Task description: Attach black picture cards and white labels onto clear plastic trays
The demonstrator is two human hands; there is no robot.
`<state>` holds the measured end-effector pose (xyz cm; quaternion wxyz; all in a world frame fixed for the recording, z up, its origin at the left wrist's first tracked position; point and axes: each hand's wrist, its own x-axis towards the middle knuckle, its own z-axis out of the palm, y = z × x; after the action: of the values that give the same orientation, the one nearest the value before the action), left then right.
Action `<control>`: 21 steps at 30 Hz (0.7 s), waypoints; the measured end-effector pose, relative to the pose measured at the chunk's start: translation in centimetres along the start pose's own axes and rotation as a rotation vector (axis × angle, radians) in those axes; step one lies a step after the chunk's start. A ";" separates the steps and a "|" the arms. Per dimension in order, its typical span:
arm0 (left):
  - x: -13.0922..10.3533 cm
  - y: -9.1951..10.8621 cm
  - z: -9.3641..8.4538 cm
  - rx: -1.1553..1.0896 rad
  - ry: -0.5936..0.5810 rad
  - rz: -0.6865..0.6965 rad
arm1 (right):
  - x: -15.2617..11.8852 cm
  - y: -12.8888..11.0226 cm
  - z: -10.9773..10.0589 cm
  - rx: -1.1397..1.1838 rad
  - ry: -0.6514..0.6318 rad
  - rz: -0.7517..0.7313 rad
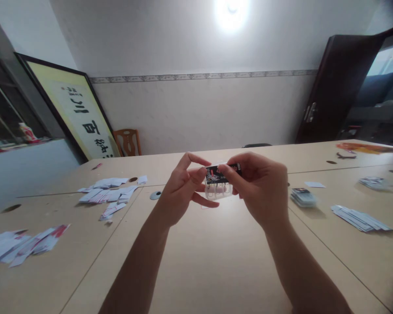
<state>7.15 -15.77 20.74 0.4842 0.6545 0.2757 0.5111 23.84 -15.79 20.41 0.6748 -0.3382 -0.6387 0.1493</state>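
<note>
Between my two hands, above the middle of the table, is a small clear plastic case with several dark hooks showing inside. A black printed card lies along its upper part. My left hand pinches the left end with thumb and fingers, its lower fingers stretched behind and below the case. The right end is gripped by my right hand, its thumb pressed on the front of the black card.
White paper slips and more slips lie at the left. On the right are a stack of small packs, a fanned row of packets and another pile. A wooden chair stands beyond the table.
</note>
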 end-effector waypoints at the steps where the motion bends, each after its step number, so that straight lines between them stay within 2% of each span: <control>1: 0.0 0.0 0.0 -0.001 0.001 0.000 | 0.0 0.0 0.0 -0.003 -0.001 -0.004; 21: 0.0 -0.1 0.2 0.015 0.028 -0.003 | 0.0 0.0 0.0 -0.003 -0.007 0.010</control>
<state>7.35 -15.78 20.66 0.4762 0.6506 0.2873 0.5172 23.82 -15.83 20.40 0.6713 -0.3419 -0.6396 0.1529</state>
